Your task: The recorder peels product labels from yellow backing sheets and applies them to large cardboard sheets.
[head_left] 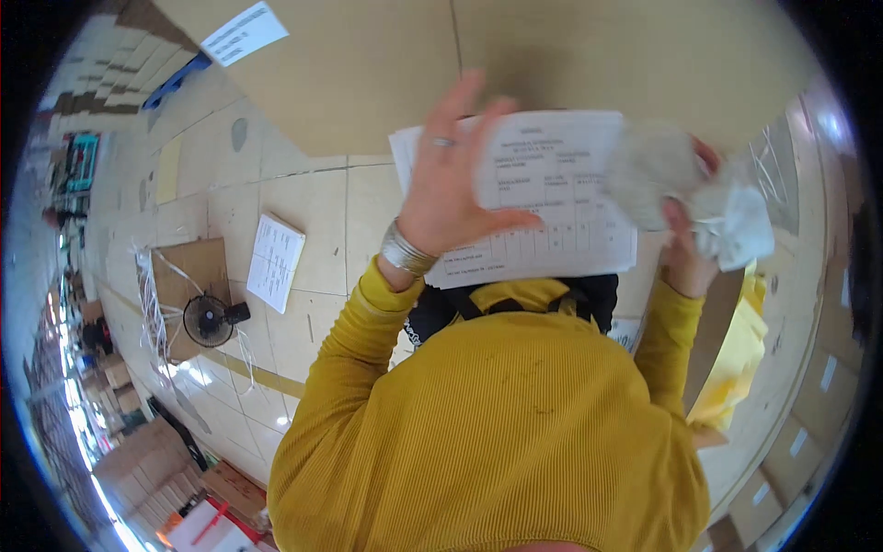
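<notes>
My left hand [445, 189] hovers over a stack of printed sheets [561, 244], fingers and thumb spread, with nothing in it. A ring and a wide silver bracelet [406, 250] are on that hand and wrist. At the right, my right hand [690, 253] is closed round a crumpled off-white bundle [727, 216] that looks like cloth or soft wrapping. Motion smears the bundle, and its exact kind does not show. It overlaps the right edge of the sheets. Beyond the sheets lies a large brown cardboard surface [368, 83].
A white label [245, 34] is on the cardboard. To the left, another paper stack [276, 261] lies on the tiled floor [317, 212], near a small black fan [210, 320] and a cardboard piece [189, 267]. Yellow wrapping [736, 354] stands by my right arm; cartons [800, 451] line the right.
</notes>
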`<state>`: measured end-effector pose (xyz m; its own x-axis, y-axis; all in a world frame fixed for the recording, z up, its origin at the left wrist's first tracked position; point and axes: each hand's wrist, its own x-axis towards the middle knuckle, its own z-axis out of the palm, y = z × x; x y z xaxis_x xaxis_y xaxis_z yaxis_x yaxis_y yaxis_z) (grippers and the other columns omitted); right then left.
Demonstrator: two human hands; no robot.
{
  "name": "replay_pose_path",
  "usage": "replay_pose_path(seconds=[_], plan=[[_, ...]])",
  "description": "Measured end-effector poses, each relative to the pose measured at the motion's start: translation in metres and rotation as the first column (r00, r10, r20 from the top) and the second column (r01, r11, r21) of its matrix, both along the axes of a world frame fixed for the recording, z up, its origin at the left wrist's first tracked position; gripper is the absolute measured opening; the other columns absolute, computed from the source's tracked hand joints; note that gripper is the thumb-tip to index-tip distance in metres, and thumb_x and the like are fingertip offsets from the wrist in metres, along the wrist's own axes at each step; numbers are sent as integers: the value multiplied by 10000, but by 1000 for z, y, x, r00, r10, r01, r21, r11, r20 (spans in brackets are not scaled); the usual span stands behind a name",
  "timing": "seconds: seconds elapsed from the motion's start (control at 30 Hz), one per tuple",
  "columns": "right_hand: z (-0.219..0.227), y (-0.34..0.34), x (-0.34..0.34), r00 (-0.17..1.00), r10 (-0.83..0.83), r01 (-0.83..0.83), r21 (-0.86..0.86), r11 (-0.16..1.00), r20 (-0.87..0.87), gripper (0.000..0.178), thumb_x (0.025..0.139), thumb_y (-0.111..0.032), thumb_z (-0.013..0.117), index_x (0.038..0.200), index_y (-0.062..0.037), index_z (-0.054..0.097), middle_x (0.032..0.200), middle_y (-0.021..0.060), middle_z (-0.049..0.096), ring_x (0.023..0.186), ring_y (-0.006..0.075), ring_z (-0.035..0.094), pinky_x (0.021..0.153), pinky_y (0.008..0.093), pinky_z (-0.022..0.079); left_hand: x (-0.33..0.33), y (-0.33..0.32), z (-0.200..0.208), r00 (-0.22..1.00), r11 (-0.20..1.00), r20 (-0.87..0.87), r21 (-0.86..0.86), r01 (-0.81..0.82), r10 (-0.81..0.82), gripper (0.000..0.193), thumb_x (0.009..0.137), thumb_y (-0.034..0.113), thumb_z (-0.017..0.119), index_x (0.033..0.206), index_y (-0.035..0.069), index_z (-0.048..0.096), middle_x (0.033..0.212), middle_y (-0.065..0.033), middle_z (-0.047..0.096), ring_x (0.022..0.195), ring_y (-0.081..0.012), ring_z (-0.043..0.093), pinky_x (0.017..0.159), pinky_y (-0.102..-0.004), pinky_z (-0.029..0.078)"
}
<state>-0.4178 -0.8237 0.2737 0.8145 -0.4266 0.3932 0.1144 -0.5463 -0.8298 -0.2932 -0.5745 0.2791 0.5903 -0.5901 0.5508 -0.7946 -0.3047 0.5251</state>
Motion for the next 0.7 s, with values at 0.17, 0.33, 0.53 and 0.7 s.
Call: replay_pose_path(seconds=[0.17,0.33,0.53,0.7], plan=[[-145,-122,-60,896,-403,428,596,680,-184,386,751,-154,701,1092,-10,588,1072,61,596,977,165,553,886,314,422,-11,56,-46,670,801,-476,139,-582,569,891,567,174,817,1299,21,331,1096,-166,523,928,-250,563,763,-347,479],[-340,-169,-119,862,-413,459,801,385,-295,391,770,-135,669,1133,-37,562,1080,95,596,954,213,584,822,349,475,-39,60,-60,561,814,-715,20,-580,417,694,681,-26,695,1285,15,356,753,-71,618,690,-132,613,631,-240,493],[-358,-176,-88,828,-263,513,480,712,-495,375,774,-132,653,1125,-32,567,1086,108,596,954,225,585,825,352,472,-48,68,-59,595,792,-637,41,-610,491,556,676,-31,700,1180,7,467,835,-78,622,739,-116,603,647,-235,493],[-350,-166,-116,642,-356,490,6,872,-678,359,779,-130,636,1117,-26,572,1092,121,596,955,236,586,829,354,469,-49,64,-62,568,761,-661,7,-649,490,467,654,-26,700,1085,19,527,858,-111,621,767,-145,604,673,-254,488]])
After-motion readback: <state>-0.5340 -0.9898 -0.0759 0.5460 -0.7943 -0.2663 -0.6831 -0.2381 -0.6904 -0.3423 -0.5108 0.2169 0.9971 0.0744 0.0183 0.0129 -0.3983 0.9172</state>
